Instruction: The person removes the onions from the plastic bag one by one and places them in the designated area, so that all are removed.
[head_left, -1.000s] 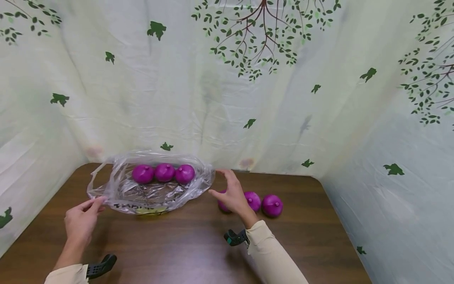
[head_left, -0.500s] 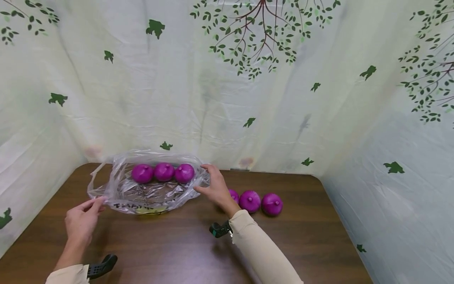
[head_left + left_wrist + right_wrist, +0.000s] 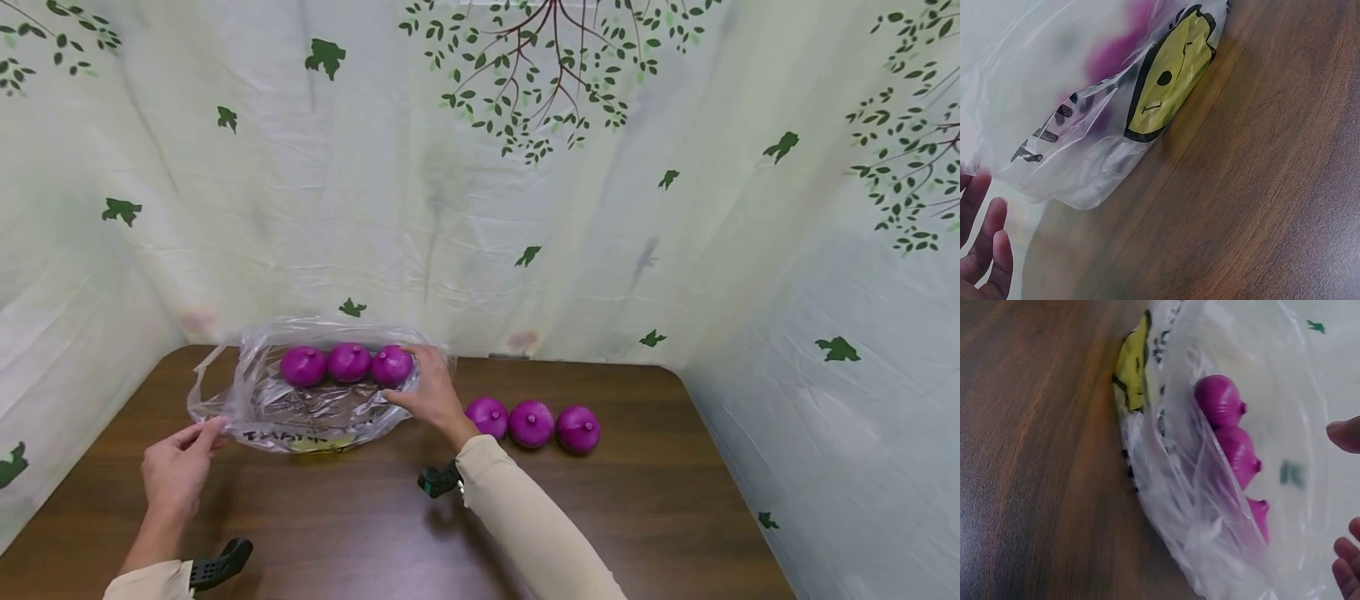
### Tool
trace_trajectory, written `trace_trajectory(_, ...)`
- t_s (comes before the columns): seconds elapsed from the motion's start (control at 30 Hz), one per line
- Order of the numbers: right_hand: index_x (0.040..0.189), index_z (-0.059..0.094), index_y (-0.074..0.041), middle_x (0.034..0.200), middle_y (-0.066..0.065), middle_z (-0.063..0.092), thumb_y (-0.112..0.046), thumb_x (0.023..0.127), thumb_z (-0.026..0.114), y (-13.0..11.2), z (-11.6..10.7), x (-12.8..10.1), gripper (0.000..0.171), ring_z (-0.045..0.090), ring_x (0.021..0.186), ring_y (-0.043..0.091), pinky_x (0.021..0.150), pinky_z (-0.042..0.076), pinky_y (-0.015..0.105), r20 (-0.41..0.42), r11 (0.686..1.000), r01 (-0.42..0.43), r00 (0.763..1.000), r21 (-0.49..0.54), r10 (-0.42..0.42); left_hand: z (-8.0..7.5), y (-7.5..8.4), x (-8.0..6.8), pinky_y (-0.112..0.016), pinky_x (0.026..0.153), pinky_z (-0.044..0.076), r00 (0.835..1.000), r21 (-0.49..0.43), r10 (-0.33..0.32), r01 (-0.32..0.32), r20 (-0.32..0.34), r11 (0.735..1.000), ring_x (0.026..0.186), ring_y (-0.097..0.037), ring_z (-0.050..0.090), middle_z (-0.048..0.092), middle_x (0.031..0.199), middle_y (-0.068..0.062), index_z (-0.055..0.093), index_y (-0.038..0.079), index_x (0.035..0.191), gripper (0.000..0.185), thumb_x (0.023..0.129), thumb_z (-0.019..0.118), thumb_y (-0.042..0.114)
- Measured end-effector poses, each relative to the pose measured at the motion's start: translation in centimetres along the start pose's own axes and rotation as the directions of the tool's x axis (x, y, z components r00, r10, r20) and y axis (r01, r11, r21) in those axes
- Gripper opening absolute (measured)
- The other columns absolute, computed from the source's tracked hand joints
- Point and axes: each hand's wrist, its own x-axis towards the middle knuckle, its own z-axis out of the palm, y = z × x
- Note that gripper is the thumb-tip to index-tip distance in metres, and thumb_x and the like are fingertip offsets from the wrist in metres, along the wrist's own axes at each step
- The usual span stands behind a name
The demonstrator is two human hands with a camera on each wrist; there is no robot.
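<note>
A dark wooden table (image 3: 390,533) fills the lower half of the head view, closed in by a pale curtain (image 3: 480,208) printed with green leaves and branches. At about ten o'clock on the tabletop lies a clear plastic bag (image 3: 315,412), its mouth gaping toward the person, with black lettering and a yellow smiley face (image 3: 1169,78) on its near side. Inside, along the far wall at twelve o'clock of the bag, three purple onions (image 3: 347,363) sit in a row, touching one another. Three more loose onions (image 3: 531,423) line up on the bare wood at three o'clock from the bag, just beside it.

The right hand (image 3: 429,392) rests at the bag's three-o'clock rim, next to the nearest bagged onion; its fingers are loosely spread and lie against the film, and I cannot tell whether they pinch it. The left hand (image 3: 178,467) sits at the bag's seven-o'clock corner, fingers straight and close together, their tips touching the plastic edge.

The bag looks thin, limp and slippery, likely to collapse and crinkle unless held open at the rim on two sides. The onions seem light, smooth and round, prone to rolling; each is probably best cupped around its widest part
</note>
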Motion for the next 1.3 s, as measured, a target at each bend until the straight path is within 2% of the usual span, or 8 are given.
trace_trajectory(0.17, 0.13, 0.052, -0.004, 0.129, 0.011, 0.051, -0.025, 0.075, 0.083, -0.2, 1.0, 0.8, 0.066, 0.051, 0.118, 0.025, 0.097, 0.043, 0.029, 0.035, 1.0, 0.011, 0.999, -0.024, -0.01, -0.1, -0.2, 0.0, -0.018, 0.061, 0.04, 1.0, -0.005, -0.005, 0.005, -0.003, 1.0, 0.066, 0.006, 0.051, 0.059, 0.066, 0.024, 0.055, -0.003, 0.133, 0.069, 0.092, 0.055, 0.052)
trace_trajectory(0.3, 0.13, 0.052, -0.003, 0.129, 0.014, 0.051, -0.019, 0.076, 0.083, 0.1, 1.6, 1.3, 0.064, 0.052, 0.117, 0.03, 0.095, 0.045, 0.032, 0.055, 1.0, -0.015, 0.998, 0.014, 0.014, -0.2, -0.2, 0.0, -0.019, 0.065, 0.04, 1.0, 0.006, -0.009, 0.009, 0.021, 1.0, 0.07, 0.005, 0.053, 0.059, 0.07, 0.023, 0.053, -0.002, 0.134, 0.07, 0.092, 0.055, 0.053)
trace_trajectory(0.47, 0.129, 0.052, -0.002, 0.127, 0.017, 0.052, -0.015, 0.075, 0.082, 0.6, 2.7, 1.9, 0.063, 0.052, 0.116, 0.031, 0.096, 0.045, 0.035, 0.06, 0.996, -0.056, 0.997, 0.067, 0.052, -0.5, -0.2, -0.1, -0.02, 0.067, 0.04, 1.0, 0.02, 0.012, -0.012, 0.021, 1.0, 0.069, 0.006, 0.053, 0.064, 0.074, 0.018, 0.055, -0.002, 0.133, 0.068, 0.092, 0.055, 0.053)
trace_trajectory(0.63, 0.129, 0.053, -0.003, 0.127, 0.017, 0.053, -0.011, 0.073, 0.083, 1.4, 4.0, 2.1, 0.065, 0.052, 0.116, 0.032, 0.096, 0.042, 0.041, 0.032, 0.98, -0.129, 0.992, 0.149, 0.126, -0.6, -0.1, -0.3, -0.019, 0.065, 0.041, 0.999, 0.044, 0.041, -0.041, 0.014, 0.998, 0.07, 0.004, 0.055, 0.069, 0.079, 0.008, 0.057, -0.004, 0.13, 0.066, 0.093, 0.055, 0.051)
trace_trajectory(0.93, 0.131, 0.052, -0.004, 0.13, 0.016, 0.05, -0.009, 0.072, 0.084, 2.6, 5.4, 2.7, 0.067, 0.049, 0.119, 0.031, 0.098, 0.042, 0.046, -0.027, 0.956, -0.218, 0.973, 0.195, 0.228, -0.5, 0.1, -0.5, -0.016, 0.063, 0.042, 0.998, 0.059, 0.06, -0.059, -0.016, 0.997, 0.071, 0.003, 0.054, 0.072, 0.095, -0.011, 0.06, -0.004, 0.127, 0.063, 0.093, 0.055, 0.049)
trace_trajectory(1.17, 0.135, 0.048, -0.007, 0.134, 0.013, 0.049, -0.011, 0.073, 0.084, 2.8, 6.0, 3.2, 0.072, 0.047, 0.123, 0.028, 0.101, 0.04, 0.044, 0.031, 0.948, -0.284, 0.959, 0.144, 0.283, -0.5, -0.1, -0.3, -0.018, 0.063, 0.042, 0.997, 0.067, 0.072, -0.069, -0.035, 0.995, 0.072, -0.001, 0.056, 0.071, 0.098, -0.017, 0.061, -0.005, 0.125, 0.061, 0.094, 0.055, 0.047)
trace_trajectory(1.3, 0.135, 0.047, -0.006, 0.136, 0.013, 0.048, -0.012, 0.072, 0.084, 3.2, 6.5, 3.4, 0.073, 0.045, 0.125, 0.028, 0.102, 0.038, 0.045, 0.043, 0.953, -0.28, 0.96, 0.118, 0.277, -0.4, 0.0, -0.4, -0.019, 0.062, 0.042, 0.996, 0.071, 0.08, -0.078, -0.037, 0.994, 0.074, -0.004, 0.057, 0.071, 0.1, -0.019, 0.062, -0.005, 0.124, 0.06, 0.095, 0.055, 0.047)
